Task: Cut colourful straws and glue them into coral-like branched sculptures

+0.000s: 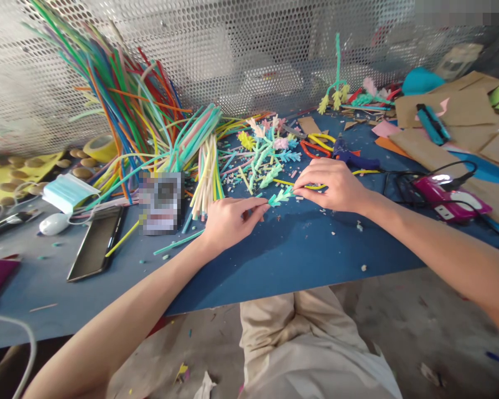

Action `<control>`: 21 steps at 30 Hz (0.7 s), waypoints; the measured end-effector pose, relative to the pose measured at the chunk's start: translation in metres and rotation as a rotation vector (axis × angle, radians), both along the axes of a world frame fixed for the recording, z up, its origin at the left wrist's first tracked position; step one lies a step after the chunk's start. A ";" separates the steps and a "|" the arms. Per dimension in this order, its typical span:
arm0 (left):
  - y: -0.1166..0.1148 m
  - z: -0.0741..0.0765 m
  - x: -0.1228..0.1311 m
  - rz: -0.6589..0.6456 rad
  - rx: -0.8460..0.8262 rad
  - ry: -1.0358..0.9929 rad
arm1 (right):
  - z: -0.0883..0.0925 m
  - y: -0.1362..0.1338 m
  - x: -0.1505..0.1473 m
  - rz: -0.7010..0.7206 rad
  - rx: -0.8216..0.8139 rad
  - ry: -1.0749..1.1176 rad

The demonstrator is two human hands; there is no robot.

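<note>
A small green leafy sprig made of pipe cleaner (280,197) is stretched between my two hands, just above the blue table (299,244). My left hand (236,221) pinches its left end between thumb and fingers. At the other end, the fingertips of my right hand (335,183) close on the sprig's tip. Behind my hands lies a heap of finished pipe cleaner sprigs (270,149) in green, pink, yellow and blue, among short cut bits. A bundle of pale pipe cleaners (208,177) lies beyond my left hand.
Scissors with red handles (311,151) and a blue glue gun (353,155) lie behind my right hand. Left are a phone (95,244), a face mask (70,193) and tall coloured pipe cleaners (120,105). A magenta power strip (451,197) with black cables and cardboard pieces (444,113) sit right.
</note>
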State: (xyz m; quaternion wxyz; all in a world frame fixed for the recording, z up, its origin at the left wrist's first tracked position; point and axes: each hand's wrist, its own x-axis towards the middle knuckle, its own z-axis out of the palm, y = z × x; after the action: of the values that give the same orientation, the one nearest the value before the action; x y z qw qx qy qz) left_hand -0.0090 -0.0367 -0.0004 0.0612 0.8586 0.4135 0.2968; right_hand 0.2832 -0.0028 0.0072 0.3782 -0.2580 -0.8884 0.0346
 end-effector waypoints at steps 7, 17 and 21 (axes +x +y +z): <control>-0.001 0.000 0.000 0.005 -0.023 0.027 | -0.002 0.005 0.005 0.031 0.034 -0.062; -0.002 0.003 0.003 -0.023 -0.123 -0.038 | 0.004 0.001 0.002 0.083 -0.001 -0.057; -0.002 0.003 0.004 -0.025 -0.111 -0.063 | 0.013 0.015 0.032 -0.178 0.020 -0.112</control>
State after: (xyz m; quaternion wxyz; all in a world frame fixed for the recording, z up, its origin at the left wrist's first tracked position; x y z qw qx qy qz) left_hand -0.0050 -0.0391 0.0030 0.1255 0.8491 0.4166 0.2995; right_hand 0.3148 0.0117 0.0204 0.3320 -0.3336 -0.8820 -0.0223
